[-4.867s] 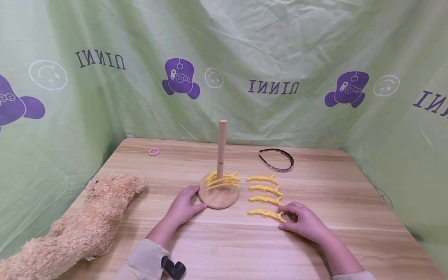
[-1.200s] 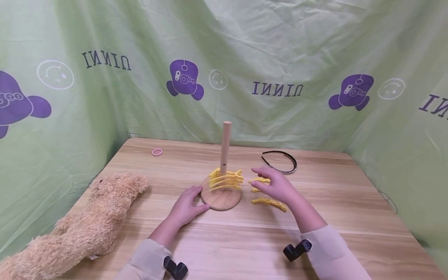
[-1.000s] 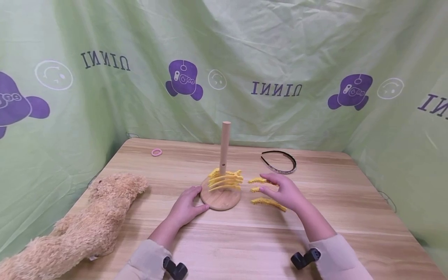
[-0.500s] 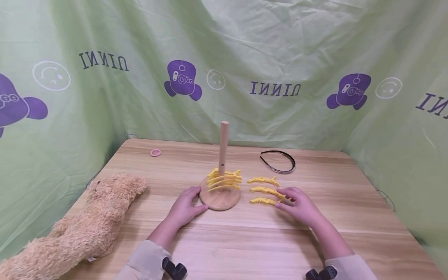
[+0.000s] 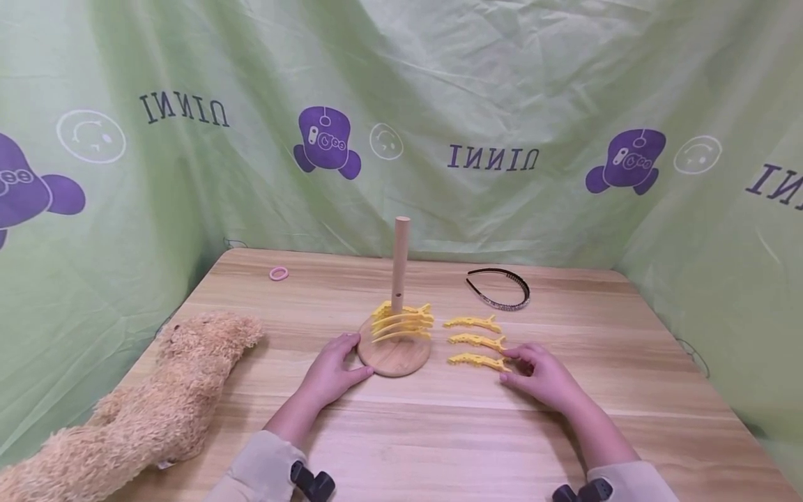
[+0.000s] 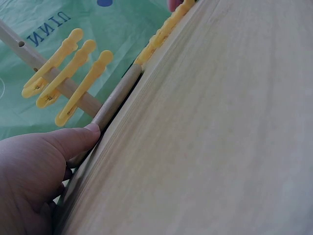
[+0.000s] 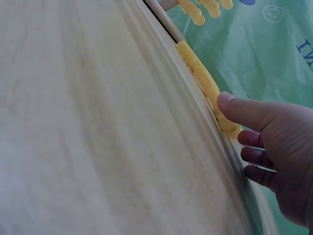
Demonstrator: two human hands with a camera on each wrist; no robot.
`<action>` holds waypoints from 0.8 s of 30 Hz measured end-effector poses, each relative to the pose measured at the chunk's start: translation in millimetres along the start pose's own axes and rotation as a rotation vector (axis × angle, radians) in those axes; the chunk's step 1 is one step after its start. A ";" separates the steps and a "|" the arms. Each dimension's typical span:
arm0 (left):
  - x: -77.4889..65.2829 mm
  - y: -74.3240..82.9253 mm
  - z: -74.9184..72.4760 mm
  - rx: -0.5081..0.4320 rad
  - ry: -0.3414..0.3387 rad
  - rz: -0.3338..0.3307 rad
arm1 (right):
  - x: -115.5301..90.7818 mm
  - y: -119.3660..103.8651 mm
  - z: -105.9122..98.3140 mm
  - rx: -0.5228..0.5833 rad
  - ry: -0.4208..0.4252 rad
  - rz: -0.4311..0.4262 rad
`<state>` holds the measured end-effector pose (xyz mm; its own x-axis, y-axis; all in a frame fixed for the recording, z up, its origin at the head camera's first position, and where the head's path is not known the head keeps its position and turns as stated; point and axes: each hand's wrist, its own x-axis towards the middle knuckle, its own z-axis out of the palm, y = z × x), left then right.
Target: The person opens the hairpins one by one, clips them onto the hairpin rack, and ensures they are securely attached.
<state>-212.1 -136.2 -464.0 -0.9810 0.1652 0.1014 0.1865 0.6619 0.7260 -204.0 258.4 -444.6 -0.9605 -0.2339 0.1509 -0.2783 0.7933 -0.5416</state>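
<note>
A wooden stand rises from a round base. Three yellow alligator hair clips are clipped on the pole, one above another. My left hand grips the left edge of the base, its thumb along the near rim. Right of the stand, three more yellow hair clips lie in a column: a far one, a middle one and a near one. At the right end of the near clip, my right hand pinches the tail between thumb and forefinger.
A black headband with a sparkling band lies at the back right of the wood-grain table. Further left is a pink ring. A fluffy tan plush toy lies along the left side. Green printed cloth surrounds the table.
Since the earliest frame, one clip has gone from the column to the pole. My right hand has come back from beside the stand to the near clip's tail. My left hand stays on the base.
</note>
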 end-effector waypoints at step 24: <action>1.0 -1.0 0.2 0.016 -0.013 -0.012 | 0.7 0.9 -0.4 0.040 -0.045 0.013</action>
<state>-213.3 -136.6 -464.7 -0.9825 0.1664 0.0841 0.1757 0.6753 0.7163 -204.9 259.3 -444.7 -0.9624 -0.2497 0.1072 -0.2648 0.7732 -0.5763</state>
